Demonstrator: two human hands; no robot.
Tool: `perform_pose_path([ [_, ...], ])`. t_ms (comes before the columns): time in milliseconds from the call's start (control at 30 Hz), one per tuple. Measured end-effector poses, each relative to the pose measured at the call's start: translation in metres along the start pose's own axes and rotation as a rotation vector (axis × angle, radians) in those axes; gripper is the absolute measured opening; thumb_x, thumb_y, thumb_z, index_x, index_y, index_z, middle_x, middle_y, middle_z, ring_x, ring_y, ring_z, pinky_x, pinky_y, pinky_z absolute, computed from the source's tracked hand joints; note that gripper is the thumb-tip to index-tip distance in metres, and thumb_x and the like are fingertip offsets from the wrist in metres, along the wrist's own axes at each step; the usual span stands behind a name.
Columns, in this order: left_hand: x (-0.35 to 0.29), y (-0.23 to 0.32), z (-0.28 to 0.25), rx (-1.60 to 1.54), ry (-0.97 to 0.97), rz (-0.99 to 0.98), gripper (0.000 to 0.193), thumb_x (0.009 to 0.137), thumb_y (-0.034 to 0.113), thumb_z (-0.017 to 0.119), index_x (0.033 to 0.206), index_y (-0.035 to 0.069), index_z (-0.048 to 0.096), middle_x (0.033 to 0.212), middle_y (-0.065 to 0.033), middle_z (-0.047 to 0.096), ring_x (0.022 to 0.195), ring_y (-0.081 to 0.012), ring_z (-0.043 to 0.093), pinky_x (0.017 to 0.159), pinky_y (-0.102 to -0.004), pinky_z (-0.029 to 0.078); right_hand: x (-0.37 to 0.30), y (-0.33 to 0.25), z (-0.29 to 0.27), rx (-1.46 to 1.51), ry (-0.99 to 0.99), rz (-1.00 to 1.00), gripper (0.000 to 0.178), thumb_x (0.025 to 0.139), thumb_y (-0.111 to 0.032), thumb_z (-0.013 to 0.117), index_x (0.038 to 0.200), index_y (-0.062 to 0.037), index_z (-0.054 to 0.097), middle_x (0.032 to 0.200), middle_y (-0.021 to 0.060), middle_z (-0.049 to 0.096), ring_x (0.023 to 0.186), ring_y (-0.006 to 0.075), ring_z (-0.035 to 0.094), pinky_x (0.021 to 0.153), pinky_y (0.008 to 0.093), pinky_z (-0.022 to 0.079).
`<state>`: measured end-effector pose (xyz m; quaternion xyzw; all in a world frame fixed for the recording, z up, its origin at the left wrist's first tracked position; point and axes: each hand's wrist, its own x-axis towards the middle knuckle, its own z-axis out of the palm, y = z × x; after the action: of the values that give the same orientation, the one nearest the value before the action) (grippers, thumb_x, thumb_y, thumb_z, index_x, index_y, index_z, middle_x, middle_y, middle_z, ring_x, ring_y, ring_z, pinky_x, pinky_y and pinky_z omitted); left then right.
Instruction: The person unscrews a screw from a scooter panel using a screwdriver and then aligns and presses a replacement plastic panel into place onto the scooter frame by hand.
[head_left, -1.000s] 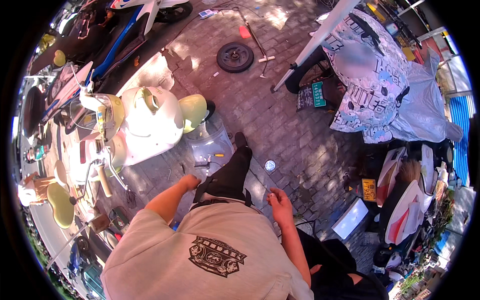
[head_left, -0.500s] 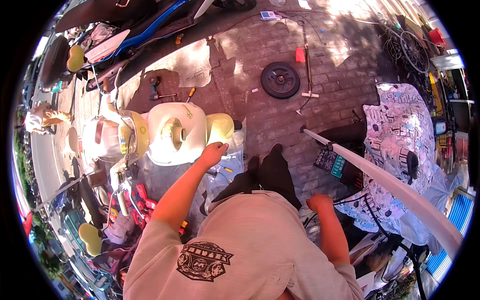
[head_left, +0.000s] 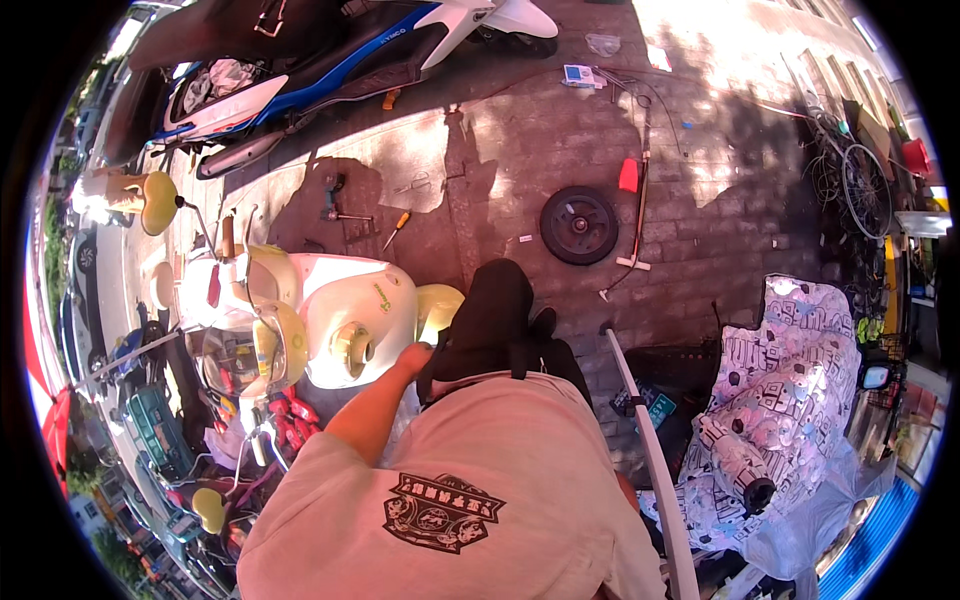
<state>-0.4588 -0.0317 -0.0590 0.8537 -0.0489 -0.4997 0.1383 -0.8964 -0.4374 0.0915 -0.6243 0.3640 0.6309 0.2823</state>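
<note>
My left hand [head_left: 414,358] hangs at my left thigh, beside the pale yellow front fender [head_left: 437,310] of a cream scooter [head_left: 365,305]. Its fingers are partly hidden by my leg, so neither their closure nor any contact with the fender can be made out. My right hand is out of sight; only a bit of that arm shows past the shirt. The scooter's round headlight [head_left: 352,352], yellow mirror [head_left: 158,204] and clear windscreen lie to my left. Ahead on the paving rests a black wheel [head_left: 579,225].
A yellow-handled screwdriver [head_left: 398,228] and a cordless drill [head_left: 334,192] lie beyond the scooter. A long-handled tool [head_left: 640,200] lies beside a red object [head_left: 628,174]. A pale pole [head_left: 655,450] slants at my right, near a patterned cover [head_left: 780,400]. Another scooter [head_left: 330,90] stands far left.
My view has shifted and my legs have moved, one knee forward. My left hand has drawn back to my thigh. My right hand, visible before beside a dark cable, has left the view.
</note>
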Motion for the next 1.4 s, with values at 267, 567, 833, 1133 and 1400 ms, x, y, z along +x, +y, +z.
perform_pose_path([
  [267, 0.135, 0.089, -0.172, 0.079, 0.056, 0.133, 0.046, 0.098, 0.041, 0.056, 0.109, 0.001, 0.076, 0.117, -0.0253, 0.072, 0.114, -0.0435, 0.067, 0.101, -0.0499, 0.052, -0.012, -0.136, -0.129, 0.121, 0.160, -0.025, 0.054, 0.098, -0.047, 0.057, 0.135, -0.0100, 0.068, 0.137, 0.0226, 0.066, 0.127, 0.0407, 0.063, 0.105, 0.0496, 0.051],
  [567, 0.155, 0.084, -0.336, -0.515, 0.416, 0.134, 0.044, 0.098, 0.043, 0.062, 0.099, 0.001, 0.076, 0.097, -0.0220, 0.075, 0.094, -0.0389, 0.072, 0.088, -0.0463, 0.054, -0.070, -0.352, -0.352, -0.250, 0.270, -0.111, 0.052, 0.097, -0.046, 0.060, 0.135, -0.0099, 0.067, 0.131, 0.0254, 0.068, 0.124, 0.0424, 0.065, 0.102, 0.0509, 0.053],
  [833, 0.088, 0.056, -0.324, -0.435, 0.545, -0.319, 0.039, 0.095, 0.048, 0.066, 0.112, 0.014, 0.076, 0.123, -0.0114, 0.070, 0.121, -0.0384, 0.062, 0.102, -0.0503, 0.051, -0.075, -0.645, -0.549, -1.050, 0.644, -0.569, 0.044, 0.096, -0.040, 0.066, 0.128, -0.0095, 0.068, 0.117, 0.0230, 0.071, 0.108, 0.0458, 0.068, 0.093, 0.0548, 0.055],
  [1133, 0.092, 0.110, -0.307, -1.021, 0.138, -0.562, 0.078, 0.100, 0.075, 0.042, 0.105, 0.007, 0.079, 0.111, -0.0207, 0.076, 0.112, -0.0393, 0.069, 0.095, -0.0504, 0.054, -0.052, -0.987, -0.503, -1.793, 0.313, -0.707, 0.048, 0.102, -0.046, 0.057, 0.125, -0.0047, 0.063, 0.115, 0.0241, 0.073, 0.110, 0.0420, 0.069, 0.094, 0.0514, 0.055],
  [1400, 0.104, 0.249, -0.296, -1.630, 0.287, -0.401, 0.055, 0.106, 0.053, 0.053, 0.096, 0.004, 0.077, 0.095, -0.0211, 0.076, 0.095, -0.0386, 0.072, 0.084, -0.0486, 0.054, -0.007, -1.073, -0.511, -2.123, 0.115, -0.775, 0.049, 0.103, -0.046, 0.057, 0.123, -0.0022, 0.060, 0.108, 0.0256, 0.074, 0.105, 0.0439, 0.071, 0.093, 0.0522, 0.055],
])
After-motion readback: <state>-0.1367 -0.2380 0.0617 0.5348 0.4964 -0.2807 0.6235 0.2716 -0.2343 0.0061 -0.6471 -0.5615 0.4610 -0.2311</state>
